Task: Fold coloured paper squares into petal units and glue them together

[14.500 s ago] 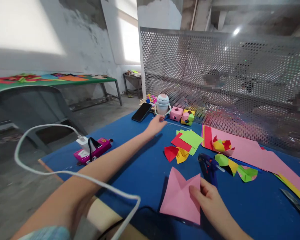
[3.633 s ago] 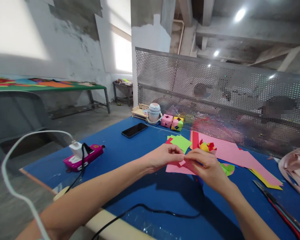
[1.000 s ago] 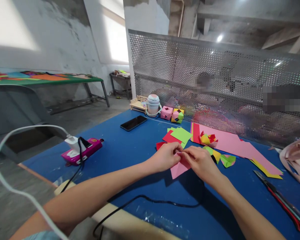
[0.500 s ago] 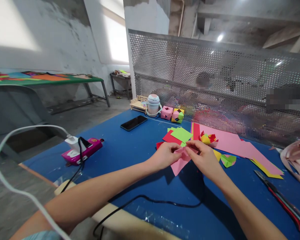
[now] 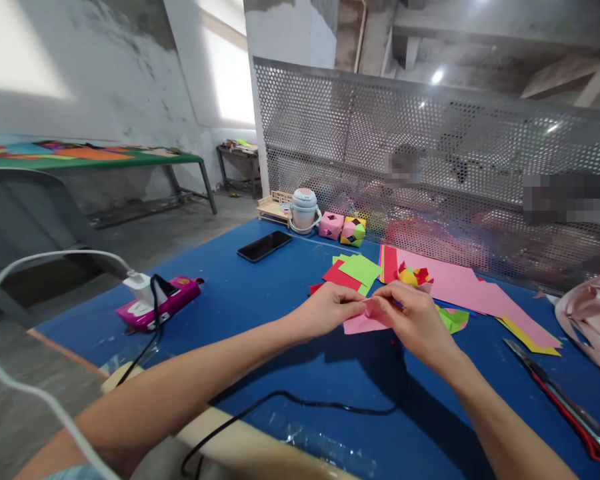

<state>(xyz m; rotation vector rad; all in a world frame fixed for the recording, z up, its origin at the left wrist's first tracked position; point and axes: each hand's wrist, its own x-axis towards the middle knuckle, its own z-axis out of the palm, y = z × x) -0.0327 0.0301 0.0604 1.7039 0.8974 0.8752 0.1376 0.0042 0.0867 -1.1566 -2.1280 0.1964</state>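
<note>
Between both hands, above the blue table, is a piece of pink paper (image 5: 364, 325). My left hand (image 5: 330, 310) pinches its left side between thumb and fingers. On the right, my right hand (image 5: 411, 313) grips the paper, thumb close to the left thumb. The fingers cover the paper's upper part, so its folds are partly hidden. Just behind the hands lie green paper sheets (image 5: 360, 268) and a red sheet (image 5: 341, 275). A folded red, yellow and pink paper piece (image 5: 414, 275) sits behind my right hand, and a green folded piece (image 5: 453, 320) lies beside it.
A phone (image 5: 265, 247), a lidded cup (image 5: 304, 210) and folded paper cubes (image 5: 353, 231) stand toward the back. A magenta power strip (image 5: 173, 303) is at left, with a black cable (image 5: 310, 402) crossing the front. Pink sheets (image 5: 460, 287) and a utility knife (image 5: 535, 367) lie right.
The pink paper has turned: its lower corner pointed down before, and now a straighter edge faces me. Both hands have drawn slightly closer together. The view has shifted a little.
</note>
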